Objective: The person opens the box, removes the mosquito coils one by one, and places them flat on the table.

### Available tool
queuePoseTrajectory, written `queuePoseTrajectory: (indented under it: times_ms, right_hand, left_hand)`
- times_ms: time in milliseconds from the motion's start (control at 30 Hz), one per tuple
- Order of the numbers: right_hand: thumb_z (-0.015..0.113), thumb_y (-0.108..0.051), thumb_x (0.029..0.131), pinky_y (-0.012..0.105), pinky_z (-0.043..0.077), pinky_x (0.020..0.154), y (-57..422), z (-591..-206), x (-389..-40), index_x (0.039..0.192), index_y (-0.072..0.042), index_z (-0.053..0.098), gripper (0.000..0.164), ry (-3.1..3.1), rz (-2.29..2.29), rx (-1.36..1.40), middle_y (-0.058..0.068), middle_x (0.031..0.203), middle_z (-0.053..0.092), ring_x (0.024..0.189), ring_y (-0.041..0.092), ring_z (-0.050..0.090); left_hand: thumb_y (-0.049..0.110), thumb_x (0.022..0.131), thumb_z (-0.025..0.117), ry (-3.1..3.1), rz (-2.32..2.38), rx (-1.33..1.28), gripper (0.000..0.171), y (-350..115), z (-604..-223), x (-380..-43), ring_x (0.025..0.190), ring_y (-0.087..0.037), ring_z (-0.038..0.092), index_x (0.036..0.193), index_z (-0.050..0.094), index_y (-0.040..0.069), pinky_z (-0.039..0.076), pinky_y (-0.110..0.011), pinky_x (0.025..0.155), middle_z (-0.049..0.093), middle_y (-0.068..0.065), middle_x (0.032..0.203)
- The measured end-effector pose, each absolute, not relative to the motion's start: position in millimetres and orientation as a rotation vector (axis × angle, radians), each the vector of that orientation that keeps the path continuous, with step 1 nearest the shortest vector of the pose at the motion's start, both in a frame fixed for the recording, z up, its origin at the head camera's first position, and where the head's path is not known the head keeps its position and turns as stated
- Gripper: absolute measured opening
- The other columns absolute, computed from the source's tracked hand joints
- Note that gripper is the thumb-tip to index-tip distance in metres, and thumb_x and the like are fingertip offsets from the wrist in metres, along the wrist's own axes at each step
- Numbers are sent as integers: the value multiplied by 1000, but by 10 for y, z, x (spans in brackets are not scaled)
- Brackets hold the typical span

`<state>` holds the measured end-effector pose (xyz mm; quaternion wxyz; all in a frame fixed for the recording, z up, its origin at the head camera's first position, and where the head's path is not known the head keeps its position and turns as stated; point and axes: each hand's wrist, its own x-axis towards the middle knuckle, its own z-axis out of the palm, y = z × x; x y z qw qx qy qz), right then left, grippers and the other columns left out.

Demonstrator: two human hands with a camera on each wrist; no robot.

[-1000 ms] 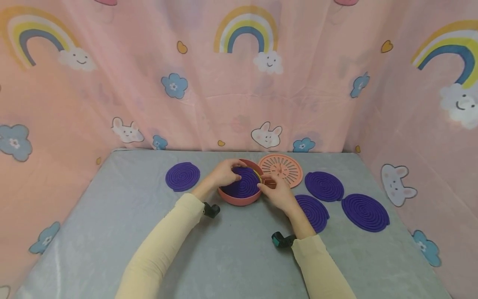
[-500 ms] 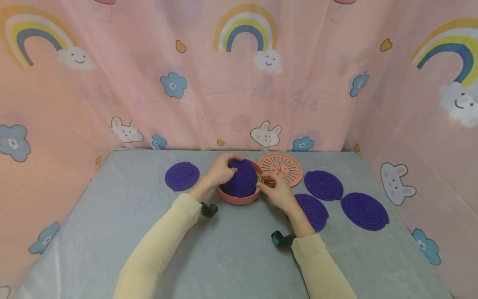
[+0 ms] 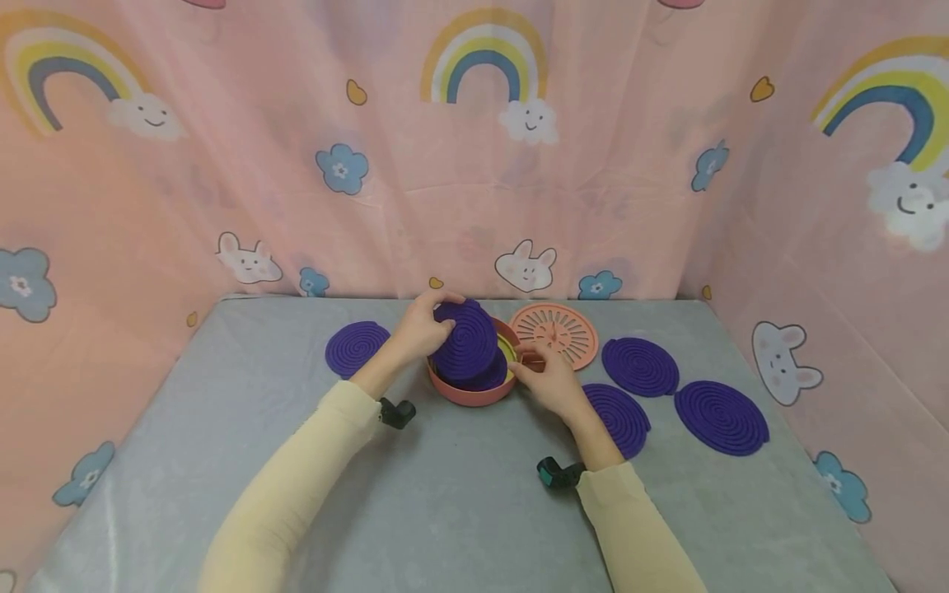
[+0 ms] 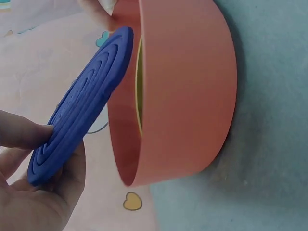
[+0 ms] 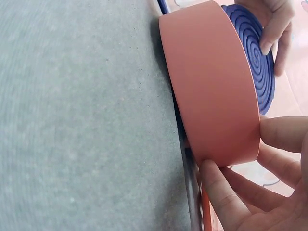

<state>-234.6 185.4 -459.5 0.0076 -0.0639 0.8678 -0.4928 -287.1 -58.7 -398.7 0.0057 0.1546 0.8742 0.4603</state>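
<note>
My left hand (image 3: 421, 331) pinches a purple spiral mosquito coil (image 3: 467, 339) by its edge, thumb on the upper face. The coil (image 4: 79, 106) is tilted over the mouth of a round salmon-coloured box (image 3: 474, 399). Inside the box lies another purple coil (image 3: 485, 380), with a yellow rim (image 3: 507, 346) showing beside it. My right hand (image 3: 550, 384) holds the box at its right side. In the right wrist view, one digit touches the rim while another presses low on the outer wall (image 5: 211, 86).
A slotted round salmon lid (image 3: 581, 331) lies behind the right hand. To the right rest several purple coils, including a middle one (image 3: 641, 366) and an outer one (image 3: 722, 417). Another coil (image 3: 356, 349) lies left of the box, partly behind the left hand.
The left hand has raised the coil up and leftward out of the box, uncovering another coil and the yellow rim inside. The right hand has stayed on the box.
</note>
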Motion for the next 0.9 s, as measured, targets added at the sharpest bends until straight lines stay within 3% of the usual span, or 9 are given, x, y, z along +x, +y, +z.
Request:
queuePoseTrajectory:
  times_ms: [400,667,900]
  right_hand:
    - [69,-25,98,52,48,101,1851,-4599,-2348,131,-8,62,38,2722,-1531,-178,19,133,61,121,37,59]
    - [69,-24,98,52,48,101,1843,-4600,-2355,131,-9,63,37,2733,-1524,-181,18,132,62,123,36,59]
    - [69,-24,98,52,49,101,1852,-4606,-2356,132,-8,63,38,2728,-1535,-188,19,132,62,121,36,60]
  left_hand:
    - [0,95,60,2759,1490,464,40,-848,-3840,-2773,146,-34,35,134,62,7,28,-56,117,49,-14,148]
    - [-1,95,60,2801,1524,451,41,-1163,-3821,-2710,140,-36,43,135,62,3,32,-56,115,55,-16,143]
    - [-1,95,59,2812,1536,318,42,-1473,-3841,-2641,142,-39,40,137,60,4,29,-61,115,52,-17,147]
